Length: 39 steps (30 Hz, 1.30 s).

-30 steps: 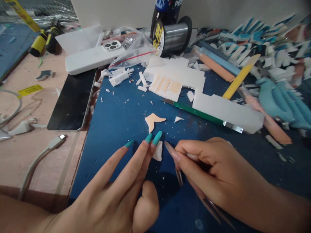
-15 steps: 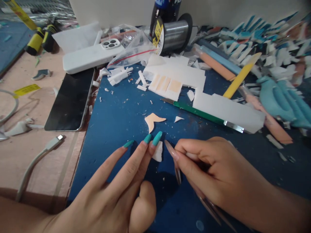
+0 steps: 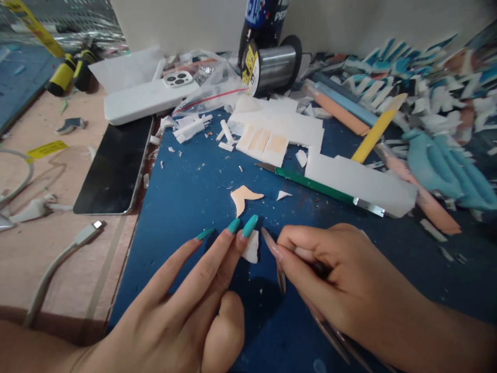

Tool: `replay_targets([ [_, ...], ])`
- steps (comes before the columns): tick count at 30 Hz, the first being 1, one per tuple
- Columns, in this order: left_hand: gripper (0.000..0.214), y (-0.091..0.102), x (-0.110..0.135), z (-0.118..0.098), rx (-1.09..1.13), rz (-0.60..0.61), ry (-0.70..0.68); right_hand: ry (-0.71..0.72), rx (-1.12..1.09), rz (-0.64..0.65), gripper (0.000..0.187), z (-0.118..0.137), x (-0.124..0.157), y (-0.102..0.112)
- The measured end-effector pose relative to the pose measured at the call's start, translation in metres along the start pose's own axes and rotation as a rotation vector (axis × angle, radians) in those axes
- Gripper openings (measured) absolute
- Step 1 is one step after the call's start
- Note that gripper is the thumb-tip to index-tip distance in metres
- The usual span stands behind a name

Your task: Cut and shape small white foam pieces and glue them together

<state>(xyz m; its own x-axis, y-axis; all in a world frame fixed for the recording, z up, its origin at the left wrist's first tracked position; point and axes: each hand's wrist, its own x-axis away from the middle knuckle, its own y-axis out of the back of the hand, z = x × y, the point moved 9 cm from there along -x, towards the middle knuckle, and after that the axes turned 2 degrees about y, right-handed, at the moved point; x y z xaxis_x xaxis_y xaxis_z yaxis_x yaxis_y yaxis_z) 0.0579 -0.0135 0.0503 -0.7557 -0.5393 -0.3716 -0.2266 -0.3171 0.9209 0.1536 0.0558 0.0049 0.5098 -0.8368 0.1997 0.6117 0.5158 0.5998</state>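
My left hand (image 3: pixel 194 295) lies palm down over the blue mat (image 3: pixel 186 191), its teal-nailed fingers stretched out. One fingertip rests at the top of a small white foam-like piece (image 3: pixel 251 248). To the right, my right hand (image 3: pixel 334 280) is closed in a pinch, its long pale thumbnail pointing towards that piece without touching it. Thin brownish pointed shapes show beneath the hand; whether they are nails or a tool, I cannot tell. Just beyond my left fingertips is a peach V-shaped cutout (image 3: pixel 244 196), with a small white scrap (image 3: pixel 283 195) to its right.
A green-handled craft knife (image 3: pixel 314 184) lies beside white sheets (image 3: pixel 361 178). Behind stand a wire spool (image 3: pixel 275 67) and a dark bottle (image 3: pixel 262 28). Foam scraps (image 3: pixel 438 77) pile up at right. Left are a black phone (image 3: pixel 114 168), a white phone (image 3: pixel 151 98) and a cable (image 3: pixel 58 269).
The view has shifted slightly, so the background sits a little lower and further left on the right side. Both hands and the white piece keep nearly the same positions.
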Motion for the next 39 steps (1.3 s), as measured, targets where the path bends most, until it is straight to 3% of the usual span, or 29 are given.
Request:
replay_targets([
  [17,0.028,-0.002,0.007,0.001,0.007,-0.008,0.051,0.031,0.011,0.001,0.039,0.001,0.001,-0.002],
  [26,0.020,-0.004,0.010,0.007,0.083,-0.009,0.142,0.014,-0.001,-0.008,0.040,-0.001,0.002,-0.002],
  [28,0.018,-0.001,0.009,0.006,0.081,-0.051,0.101,0.025,0.005,-0.011,0.039,-0.001,0.003,-0.002],
  [31,0.012,-0.004,0.006,0.011,0.093,0.002,0.101,0.030,0.017,-0.009,0.039,-0.002,0.003,-0.002],
  [32,0.012,0.001,0.005,0.007,0.102,-0.031,0.041,0.027,0.019,-0.009,0.039,-0.002,0.003,-0.002],
  [39,0.018,0.000,0.003,0.014,0.224,0.002,0.044,0.009,0.022,-0.025,0.040,-0.002,0.003,0.000],
])
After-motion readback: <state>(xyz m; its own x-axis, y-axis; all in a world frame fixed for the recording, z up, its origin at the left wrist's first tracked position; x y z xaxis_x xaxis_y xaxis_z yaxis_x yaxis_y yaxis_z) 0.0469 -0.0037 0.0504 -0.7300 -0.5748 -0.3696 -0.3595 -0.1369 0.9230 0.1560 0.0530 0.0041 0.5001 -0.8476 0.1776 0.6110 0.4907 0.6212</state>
